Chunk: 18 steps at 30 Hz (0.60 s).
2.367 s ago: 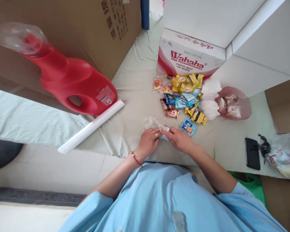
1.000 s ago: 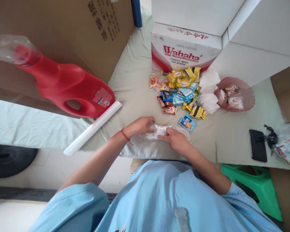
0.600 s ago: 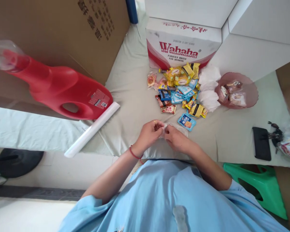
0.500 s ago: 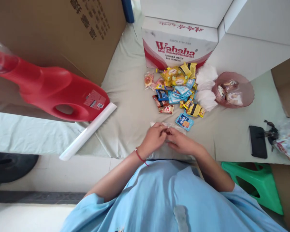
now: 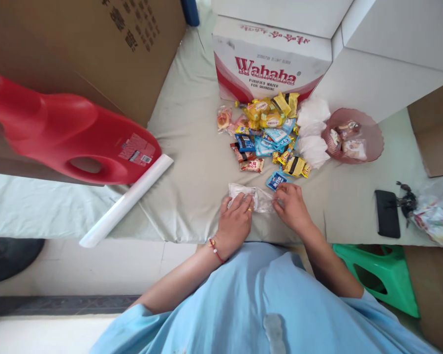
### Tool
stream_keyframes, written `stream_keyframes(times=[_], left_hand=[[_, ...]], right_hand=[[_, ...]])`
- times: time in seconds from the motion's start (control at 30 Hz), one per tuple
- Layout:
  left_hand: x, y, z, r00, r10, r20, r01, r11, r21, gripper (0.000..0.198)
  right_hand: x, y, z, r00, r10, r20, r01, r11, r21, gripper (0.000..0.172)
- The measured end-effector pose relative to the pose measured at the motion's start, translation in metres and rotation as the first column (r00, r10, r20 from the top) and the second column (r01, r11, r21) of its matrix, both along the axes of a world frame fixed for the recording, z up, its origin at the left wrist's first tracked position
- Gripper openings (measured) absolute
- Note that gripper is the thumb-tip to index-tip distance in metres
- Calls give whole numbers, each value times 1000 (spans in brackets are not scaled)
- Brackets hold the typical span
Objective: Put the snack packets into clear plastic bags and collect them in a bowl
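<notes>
A small clear plastic bag (image 5: pixel 264 200) with a whitish left part lies flattened near the table's front edge. My left hand (image 5: pixel 235 221) rests on its left side, fingers stretched out and slightly apart. At the bag's right end, my right hand (image 5: pixel 292 206) has its fingers curled and seems to pinch the edge. Just beyond those fingers is a blue snack packet (image 5: pixel 276 180), its lower right corner partly covered by them. A pile of wrapped snacks (image 5: pixel 268 137) in yellow, blue and red wrappers sits farther back.
White crumpled bags (image 5: pixel 313 132) and a pink bowl (image 5: pixel 376 142) holding wrapped snacks stand right of the pile. Behind is a Wahaba-style white carton (image 5: pixel 269 59). A red jug (image 5: pixel 74 132) and white roll (image 5: pixel 127 200) lie left; a phone (image 5: pixel 387 214) lies right.
My hands were together over the bag and have moved apart. The left now lies flatter on it; the right has shifted right to the bag's end. More of the bag shows.
</notes>
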State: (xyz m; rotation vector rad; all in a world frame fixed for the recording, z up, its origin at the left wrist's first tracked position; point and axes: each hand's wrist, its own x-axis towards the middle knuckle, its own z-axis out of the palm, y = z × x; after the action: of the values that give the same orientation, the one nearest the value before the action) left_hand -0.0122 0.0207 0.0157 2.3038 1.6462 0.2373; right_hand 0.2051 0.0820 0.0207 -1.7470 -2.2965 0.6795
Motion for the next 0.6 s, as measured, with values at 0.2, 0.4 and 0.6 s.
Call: stream_keyframes(times=[0.2,0.4,0.6], left_hand=[[-3,7,-3,993,-111,-26,111,994,2,48],[-10,5,0,989,-144,-27,145,989,3,41],[-66,-8,35,975,89,205,-98,995,32,37]], right_hand=[[-31,25,21,970,-35,-241,-3,988,-154,17],[-116,45,21,982,171,76,-158,975,-154,25],[-134,20,24,936,298,187,-274,951,-144,28]])
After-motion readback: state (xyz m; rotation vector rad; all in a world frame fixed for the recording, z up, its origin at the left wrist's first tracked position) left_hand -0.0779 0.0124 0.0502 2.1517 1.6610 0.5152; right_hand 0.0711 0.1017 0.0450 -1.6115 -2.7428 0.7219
